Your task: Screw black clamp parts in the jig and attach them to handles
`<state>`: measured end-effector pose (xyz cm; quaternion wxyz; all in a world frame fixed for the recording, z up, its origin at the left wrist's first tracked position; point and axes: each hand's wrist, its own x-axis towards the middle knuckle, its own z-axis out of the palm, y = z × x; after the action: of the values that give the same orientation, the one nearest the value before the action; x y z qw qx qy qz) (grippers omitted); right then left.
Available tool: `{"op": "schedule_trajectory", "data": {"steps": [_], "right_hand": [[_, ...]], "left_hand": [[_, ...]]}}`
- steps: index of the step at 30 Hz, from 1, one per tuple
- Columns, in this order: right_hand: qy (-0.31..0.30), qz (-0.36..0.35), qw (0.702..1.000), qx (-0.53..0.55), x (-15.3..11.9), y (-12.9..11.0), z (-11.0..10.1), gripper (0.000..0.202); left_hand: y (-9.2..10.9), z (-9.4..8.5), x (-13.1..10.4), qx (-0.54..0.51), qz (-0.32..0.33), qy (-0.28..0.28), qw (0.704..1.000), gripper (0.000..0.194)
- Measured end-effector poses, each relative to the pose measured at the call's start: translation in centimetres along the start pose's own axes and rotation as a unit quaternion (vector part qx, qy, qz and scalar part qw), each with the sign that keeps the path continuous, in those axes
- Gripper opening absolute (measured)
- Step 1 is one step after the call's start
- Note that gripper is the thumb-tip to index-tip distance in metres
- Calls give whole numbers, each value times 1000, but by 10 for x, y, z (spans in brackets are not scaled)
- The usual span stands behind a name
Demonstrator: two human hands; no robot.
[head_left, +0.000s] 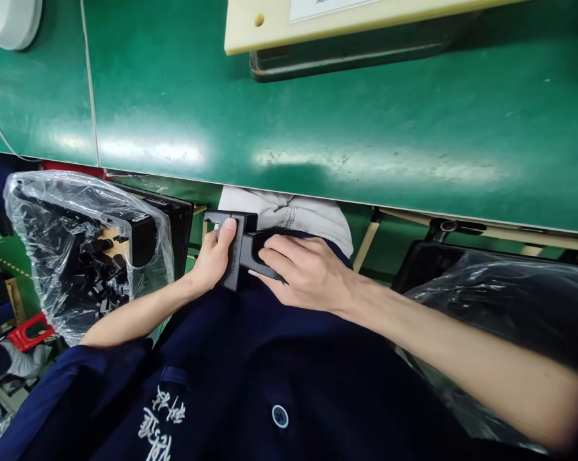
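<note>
In front of my lap, my left hand [212,257] is closed on a black box-like plastic part [237,256], its thumb lying along the top face. My right hand [310,272] grips a smaller black plastic piece [253,253] with a hollowed side, fingers curled over its edge. The two black pieces meet side by side; I cannot tell whether they are joined. Fingertips under both pieces are hidden.
A green worktable [289,128] spans the front, with a cream board [243,32] above a dark tray. On the left stands a plastic-lined bin [149,186] holding several black parts. Clear plastic film [509,307] covers a dark container on the right.
</note>
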<state>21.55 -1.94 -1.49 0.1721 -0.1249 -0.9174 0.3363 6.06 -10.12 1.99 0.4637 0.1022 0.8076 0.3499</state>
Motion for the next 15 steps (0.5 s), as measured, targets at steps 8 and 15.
{"op": "schedule_trajectory", "data": {"steps": [8,15], "right_hand": [[72,137,958,243,15,3,18,25],[101,130,947,277,13,-4,8,44]], "left_hand": [[-8,-13,-14,-17,-161,13,987,57],[-2,-14,-15,-102,-237,-35,966,56]]}}
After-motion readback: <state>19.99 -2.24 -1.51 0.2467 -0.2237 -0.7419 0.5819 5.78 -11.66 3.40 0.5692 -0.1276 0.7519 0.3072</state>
